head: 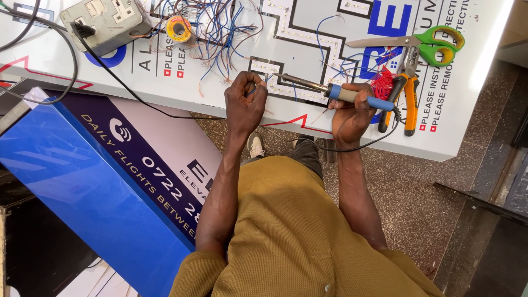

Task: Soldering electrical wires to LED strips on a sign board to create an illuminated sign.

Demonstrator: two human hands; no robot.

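Note:
My right hand (pixel 350 113) grips a soldering iron (pixel 330 91) by its tan and blue handle; its metal tip points left toward my left hand. My left hand (pixel 246 102) pinches a thin blue wire (pixel 258 88) at the edge of a white strip of small lights (pixel 291 91) set inside a black-outlined letter shape on a white printed panel (pixel 231 113). The iron's tip sits close to the pinched wire end. The iron's black cord (pixel 352 147) loops below my right wrist.
Green-handled scissors (pixel 423 39), orange-handled pliers (pixel 404 99) and a red wire bundle (pixel 382 83) lie right of my hand. A tangle of blue and red wires (pixel 220 33), a solder spool (pixel 178 28) and a grey socket box (pixel 107 22) sit at the back. A blue sign box (pixel 93 181) stands left.

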